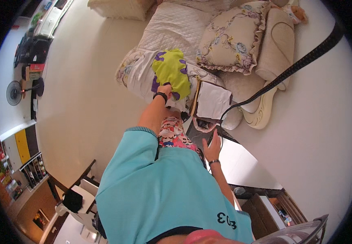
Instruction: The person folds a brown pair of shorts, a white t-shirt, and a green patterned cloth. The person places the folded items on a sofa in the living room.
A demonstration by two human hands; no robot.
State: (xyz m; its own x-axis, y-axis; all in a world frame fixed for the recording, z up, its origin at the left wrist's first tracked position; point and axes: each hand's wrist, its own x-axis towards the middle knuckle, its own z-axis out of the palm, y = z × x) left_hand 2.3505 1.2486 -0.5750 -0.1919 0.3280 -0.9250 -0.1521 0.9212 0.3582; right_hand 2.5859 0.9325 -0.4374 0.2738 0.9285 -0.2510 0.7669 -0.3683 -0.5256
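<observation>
My left hand (165, 90) grips the lower edge of a lime-green and purple garment (172, 71), which lies spread over white fabric (141, 73) at the end of a cream sofa. My right hand (213, 147) is held low near my body with its fingers apart and nothing in it, beside a thin dark cable. Just beyond it stands a dark-rimmed box or bag with a folded white cloth (213, 100) on top. A small pink-rimmed basket (204, 126) with dark contents sits between that cloth and my right hand.
A floral ruffled cushion (229, 39) and a beige bolster (276, 45) rest on the sofa. The sofa's curved cream arm (259, 119) juts out at the right. A thick black braided cable (295, 65) crosses the right side. An electric fan (14, 93) stands at the far left.
</observation>
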